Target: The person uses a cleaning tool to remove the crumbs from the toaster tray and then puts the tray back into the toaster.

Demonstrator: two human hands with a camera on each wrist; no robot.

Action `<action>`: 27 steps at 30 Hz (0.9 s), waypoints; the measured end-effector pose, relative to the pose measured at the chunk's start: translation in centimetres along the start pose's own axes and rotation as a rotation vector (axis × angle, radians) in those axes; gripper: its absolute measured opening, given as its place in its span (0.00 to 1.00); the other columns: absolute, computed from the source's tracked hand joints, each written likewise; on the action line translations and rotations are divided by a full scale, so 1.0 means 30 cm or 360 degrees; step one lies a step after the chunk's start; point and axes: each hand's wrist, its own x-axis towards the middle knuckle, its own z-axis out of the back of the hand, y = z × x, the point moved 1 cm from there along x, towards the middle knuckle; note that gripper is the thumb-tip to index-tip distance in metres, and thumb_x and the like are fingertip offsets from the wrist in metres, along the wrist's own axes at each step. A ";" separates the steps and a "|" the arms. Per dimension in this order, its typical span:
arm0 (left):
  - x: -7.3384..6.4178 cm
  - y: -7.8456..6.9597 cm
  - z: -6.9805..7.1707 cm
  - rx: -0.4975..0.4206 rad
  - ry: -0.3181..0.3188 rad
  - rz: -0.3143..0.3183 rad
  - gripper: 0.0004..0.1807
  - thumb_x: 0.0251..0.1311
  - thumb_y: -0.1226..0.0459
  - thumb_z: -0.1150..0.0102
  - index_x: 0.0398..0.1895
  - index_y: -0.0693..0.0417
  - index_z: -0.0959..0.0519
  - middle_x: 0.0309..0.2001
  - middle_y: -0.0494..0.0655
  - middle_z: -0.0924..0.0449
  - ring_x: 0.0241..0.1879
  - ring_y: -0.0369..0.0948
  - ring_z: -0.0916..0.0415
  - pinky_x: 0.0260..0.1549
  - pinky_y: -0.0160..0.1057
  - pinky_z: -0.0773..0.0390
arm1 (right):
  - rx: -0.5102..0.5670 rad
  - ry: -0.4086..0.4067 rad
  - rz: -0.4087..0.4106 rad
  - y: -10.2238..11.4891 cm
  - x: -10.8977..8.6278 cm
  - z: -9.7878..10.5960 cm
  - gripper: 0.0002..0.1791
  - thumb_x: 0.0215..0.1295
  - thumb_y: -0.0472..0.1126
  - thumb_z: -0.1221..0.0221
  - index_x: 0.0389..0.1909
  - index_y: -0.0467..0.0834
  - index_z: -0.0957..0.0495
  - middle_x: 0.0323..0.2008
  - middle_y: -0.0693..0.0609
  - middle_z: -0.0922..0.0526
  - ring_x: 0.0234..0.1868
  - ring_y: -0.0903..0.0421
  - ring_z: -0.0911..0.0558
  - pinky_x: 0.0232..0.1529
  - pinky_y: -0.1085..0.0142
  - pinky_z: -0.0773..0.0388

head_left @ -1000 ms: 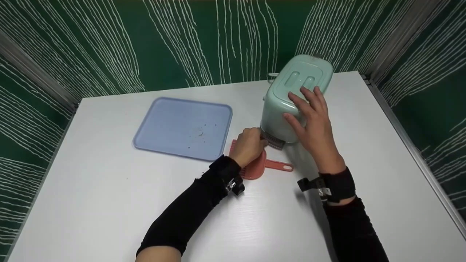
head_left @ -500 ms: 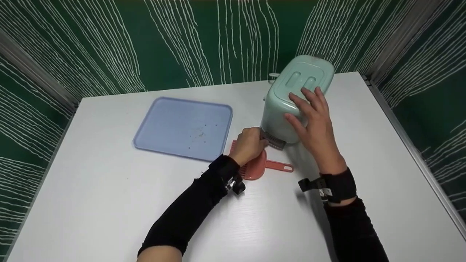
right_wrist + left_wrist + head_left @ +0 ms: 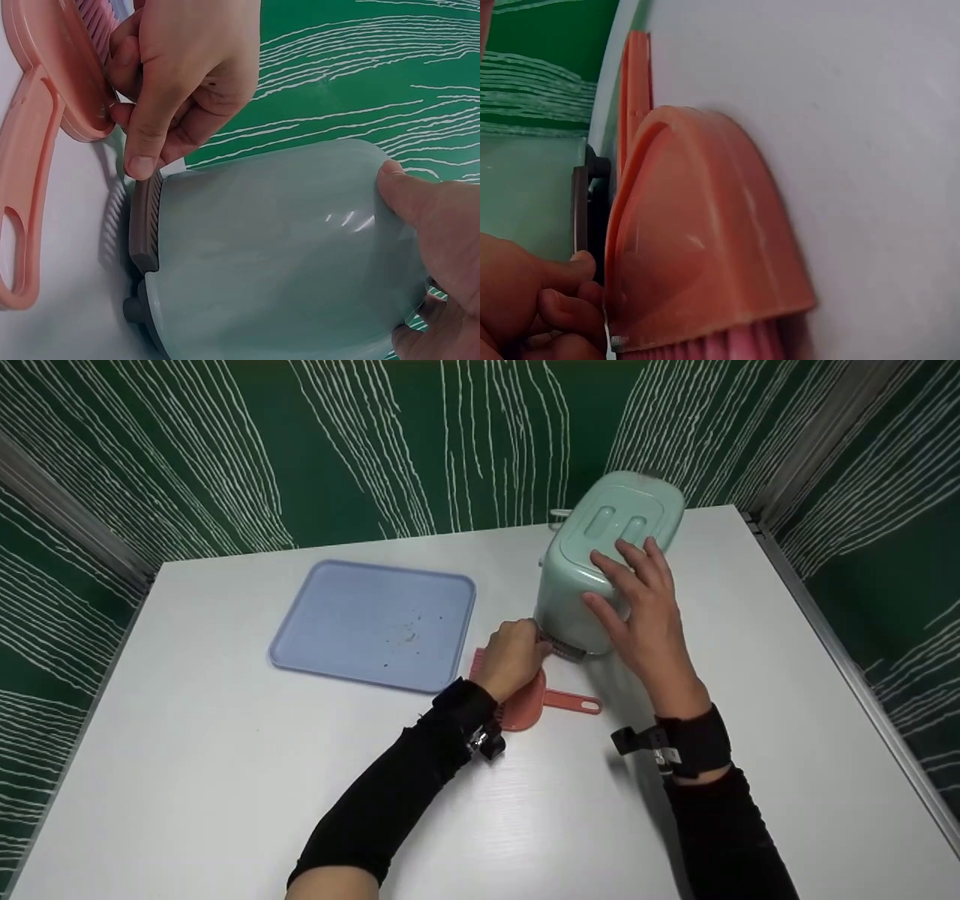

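A mint-green toaster (image 3: 574, 604) with a lid stands at the right of the table. Low on its near end, a dark grey crumb tray (image 3: 141, 225) sits mostly inside, its ribbed front edge showing at the toaster's base. My left hand (image 3: 514, 656) pinches that edge at one corner, thumb on its front. My right hand (image 3: 645, 619) rests on the toaster's upper near corner, fingers spread over the lid and thumb against the end wall. Under my left wrist lies an orange-red dustpan (image 3: 525, 706), partly hidden, with pink bristles (image 3: 94, 22) showing beside it.
To the left lies a blue tray (image 3: 345, 607) with scattered dark crumbs on it. The dustpan's handle (image 3: 571, 702) points right, in front of the toaster. A green wall with white lines (image 3: 495, 442) borders the white table (image 3: 225, 750) at the back.
The crumb tray has slid further into the toaster's base, and my left hand has moved slightly along with it. My right hand keeps its place on the toaster.
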 end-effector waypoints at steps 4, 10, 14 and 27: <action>-0.003 -0.012 0.003 0.0017 -0.0015 0.0005 0.07 0.71 0.62 0.33 0.34 0.53 0.17 0.34 0.46 0.14 0.34 0.43 0.17 0.34 0.45 0.17 | -0.0002 0.0005 0.0005 0.000 0.001 0.001 0.27 0.74 0.47 0.32 0.72 0.49 0.21 0.78 0.41 0.29 0.87 0.39 0.47 0.85 0.37 0.46; -0.035 -0.064 0.046 0.0102 0.0031 -0.0029 0.07 0.71 0.62 0.32 0.42 0.58 0.14 0.39 0.51 0.11 0.38 0.47 0.14 0.37 0.47 0.15 | -0.0007 0.0002 0.0003 -0.002 0.001 0.005 0.27 0.74 0.47 0.31 0.72 0.50 0.21 0.78 0.42 0.29 0.87 0.39 0.47 0.85 0.36 0.45; -0.039 -0.068 0.046 0.0165 0.0023 -0.0066 0.10 0.69 0.61 0.29 0.45 0.57 0.14 0.40 0.51 0.10 0.40 0.46 0.11 0.38 0.46 0.13 | -0.0009 0.0016 -0.0016 -0.003 0.000 0.006 0.27 0.74 0.47 0.31 0.72 0.51 0.21 0.78 0.42 0.30 0.87 0.40 0.48 0.85 0.36 0.45; -0.014 -0.062 0.061 0.0033 -0.0043 0.0016 0.15 0.67 0.59 0.27 0.48 0.60 0.16 0.41 0.51 0.12 0.40 0.46 0.13 0.37 0.45 0.15 | -0.0025 0.0031 -0.0033 0.000 0.000 0.009 0.27 0.74 0.47 0.32 0.72 0.51 0.21 0.78 0.43 0.29 0.88 0.41 0.48 0.85 0.37 0.45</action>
